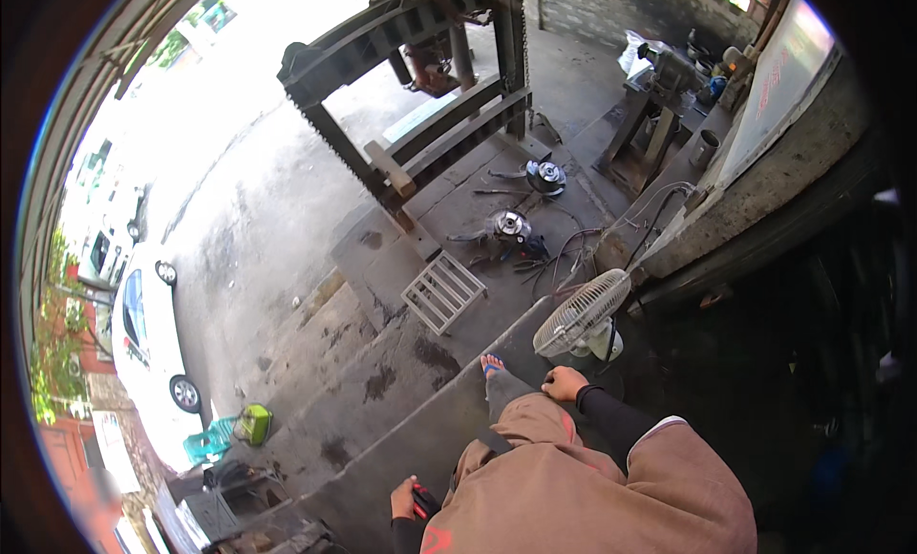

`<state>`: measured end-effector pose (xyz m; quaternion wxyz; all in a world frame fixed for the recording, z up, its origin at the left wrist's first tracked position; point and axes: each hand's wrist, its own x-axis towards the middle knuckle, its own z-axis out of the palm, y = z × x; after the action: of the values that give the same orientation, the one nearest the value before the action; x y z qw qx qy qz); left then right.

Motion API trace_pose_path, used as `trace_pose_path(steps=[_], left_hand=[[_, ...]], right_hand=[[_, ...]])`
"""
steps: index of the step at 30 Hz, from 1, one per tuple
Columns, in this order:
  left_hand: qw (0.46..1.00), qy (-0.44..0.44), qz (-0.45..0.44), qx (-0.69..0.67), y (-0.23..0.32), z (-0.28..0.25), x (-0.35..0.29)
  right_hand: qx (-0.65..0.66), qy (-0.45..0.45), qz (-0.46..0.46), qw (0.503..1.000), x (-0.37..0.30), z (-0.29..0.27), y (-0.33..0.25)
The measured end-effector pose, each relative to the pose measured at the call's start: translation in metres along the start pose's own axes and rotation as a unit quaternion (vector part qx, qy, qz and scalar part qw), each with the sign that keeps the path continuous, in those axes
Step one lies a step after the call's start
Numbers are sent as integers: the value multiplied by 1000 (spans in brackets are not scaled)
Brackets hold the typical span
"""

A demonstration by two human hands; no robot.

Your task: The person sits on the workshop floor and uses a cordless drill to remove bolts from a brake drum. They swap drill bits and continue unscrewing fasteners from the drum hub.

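My left hand (404,499) is low in the head view beside my brown top, its fingers closed around a small red and black object (422,501) whose kind I cannot make out. My right hand (565,383) hangs over my leg with curled fingers; whatever they may hold is hidden. Just beyond that hand stands a white caged fan (585,315). A foot in a blue sandal (492,364) shows ahead of me on the concrete step.
A slatted metal stool (443,293) stands ahead, near two metal hub-like parts (511,226) lying among hoses and tools. Behind them rises a heavy press frame (458,124). A bench vise (671,72) is at the far right. A white car (143,315) is parked at left.
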<state>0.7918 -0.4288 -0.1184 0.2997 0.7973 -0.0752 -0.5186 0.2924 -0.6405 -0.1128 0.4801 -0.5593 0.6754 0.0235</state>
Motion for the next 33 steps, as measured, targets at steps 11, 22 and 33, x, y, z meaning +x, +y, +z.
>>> trace_pose_path(steps=[11, 22, 33], left_hand=[[974, -121, 21, 190, 190, 10, 167], [913, -203, 219, 279, 408, 128, 274], [866, -390, 240, 203, 573, 526, 273]], right_hand=[[195, 154, 4, 969, 45, -63, -119], [312, 211, 42, 925, 109, -37, -129], [479, 334, 12, 812, 313, -152, -50]])
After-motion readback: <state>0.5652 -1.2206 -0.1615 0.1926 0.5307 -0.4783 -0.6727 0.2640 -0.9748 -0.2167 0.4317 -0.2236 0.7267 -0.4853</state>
